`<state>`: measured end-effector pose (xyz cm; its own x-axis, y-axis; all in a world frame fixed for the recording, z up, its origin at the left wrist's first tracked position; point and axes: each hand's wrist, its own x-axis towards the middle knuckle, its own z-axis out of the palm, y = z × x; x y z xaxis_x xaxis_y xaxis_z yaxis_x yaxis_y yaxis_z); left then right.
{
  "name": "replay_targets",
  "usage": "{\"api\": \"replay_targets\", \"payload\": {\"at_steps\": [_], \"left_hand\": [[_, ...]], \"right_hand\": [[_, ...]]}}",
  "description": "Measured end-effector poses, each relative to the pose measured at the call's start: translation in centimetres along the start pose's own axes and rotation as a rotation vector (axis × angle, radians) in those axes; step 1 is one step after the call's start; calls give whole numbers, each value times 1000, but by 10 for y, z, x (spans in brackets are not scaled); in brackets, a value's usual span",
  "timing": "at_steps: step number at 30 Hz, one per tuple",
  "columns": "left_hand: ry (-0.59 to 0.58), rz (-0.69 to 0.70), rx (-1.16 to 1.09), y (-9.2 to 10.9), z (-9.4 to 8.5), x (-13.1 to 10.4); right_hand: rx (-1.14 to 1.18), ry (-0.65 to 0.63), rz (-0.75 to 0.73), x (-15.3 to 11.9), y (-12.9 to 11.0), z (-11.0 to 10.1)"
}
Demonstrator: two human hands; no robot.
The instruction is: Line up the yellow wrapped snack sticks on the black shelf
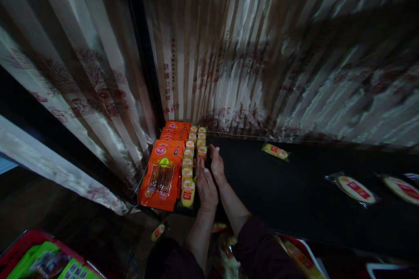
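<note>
My left hand [207,186] lies along the right side of a row of small yellow wrapped snack cakes [187,173], its fingers stretched out and together. Close beside it, my right hand [217,165] is held on edge with the fingers extended and the thumb up. Its fingertips are near the front pack [202,152] of a shorter second row; I cannot tell whether they touch it. Neither hand visibly grips anything. Left of the cakes lie overlapping orange snack bags [162,176] with a clear window showing brown sticks.
A black shelf [248,183] runs to the right, with a loose yellow pack [276,151] and larger oval packs [356,189] on it. Patterned curtains [262,52] hang behind. Below are a red basket [42,242] of green bags and a fallen yellow pack [158,232].
</note>
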<state>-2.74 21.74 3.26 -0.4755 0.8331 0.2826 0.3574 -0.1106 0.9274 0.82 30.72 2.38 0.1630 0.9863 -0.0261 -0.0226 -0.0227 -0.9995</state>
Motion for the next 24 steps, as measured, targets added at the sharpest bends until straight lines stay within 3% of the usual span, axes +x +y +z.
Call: {"api": "replay_targets", "payload": {"at_steps": [6, 12, 16, 24], "left_hand": [[-5, 0, -30, 4, -2, 2], [28, -17, -36, -1, 1, 2], [46, 22, -12, 0, 1, 1], [-2, 47, -19, 12, -10, -34]], "right_hand": [[52, -120, -11, -22, -1, -5], [59, -44, 27, -29, -5, -6], [92, -31, 53, -50, -11, -20], [-44, -18, 2, -110, -24, -48]]}}
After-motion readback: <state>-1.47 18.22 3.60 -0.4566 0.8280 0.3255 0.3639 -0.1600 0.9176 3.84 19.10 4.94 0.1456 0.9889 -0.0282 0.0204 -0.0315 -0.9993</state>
